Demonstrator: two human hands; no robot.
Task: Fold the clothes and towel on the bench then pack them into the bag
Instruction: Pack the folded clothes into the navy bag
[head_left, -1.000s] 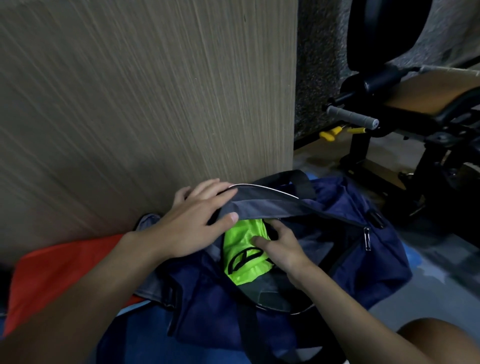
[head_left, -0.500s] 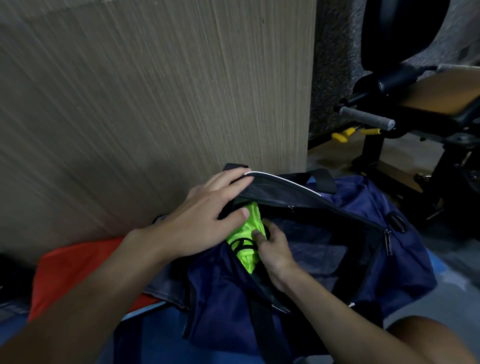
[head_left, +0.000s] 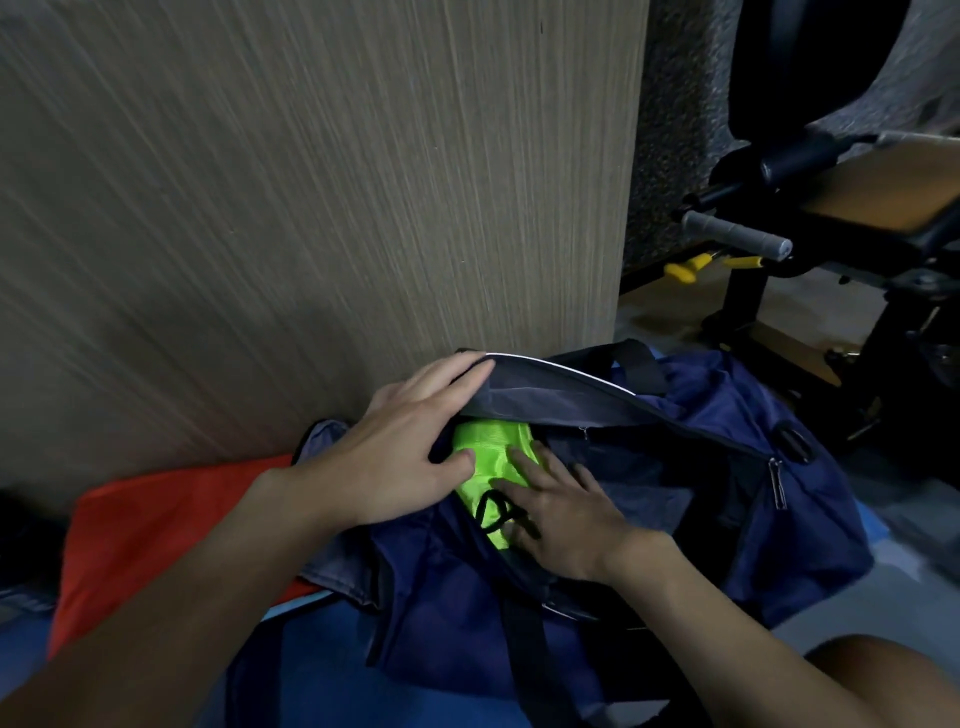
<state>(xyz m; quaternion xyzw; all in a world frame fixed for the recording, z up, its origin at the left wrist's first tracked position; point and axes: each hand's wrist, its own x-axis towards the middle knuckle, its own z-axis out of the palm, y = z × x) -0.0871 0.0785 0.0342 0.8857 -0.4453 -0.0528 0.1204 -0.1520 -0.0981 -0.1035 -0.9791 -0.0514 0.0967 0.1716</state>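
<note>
A navy duffel bag (head_left: 727, 499) lies unzipped on the floor against a wood-grain panel. Inside its mouth sits a neon green garment (head_left: 488, 457) with a black drawstring. My left hand (head_left: 405, 457) rests on the bag's upper flap, fingers straight along the white-piped rim and thumb touching the green cloth. My right hand (head_left: 561, 514) lies flat on the green garment, fingers spread, pressing it down into the bag. An orange-red cloth (head_left: 156, 540) lies to the left, partly under a grey garment (head_left: 332, 571) and the bag's end.
The wood-grain panel (head_left: 311, 208) rises straight behind the bag. A black weight bench (head_left: 857, 218) with a grey foam grip and yellow pins stands at the right. A blue mat (head_left: 311, 665) lies under the bag. My bare knee (head_left: 883, 686) shows at the lower right.
My right hand went from pinching the green garment's edge to lying flat on it with fingers spread. The garment sits lower in the bag. My left hand stays on the flap.
</note>
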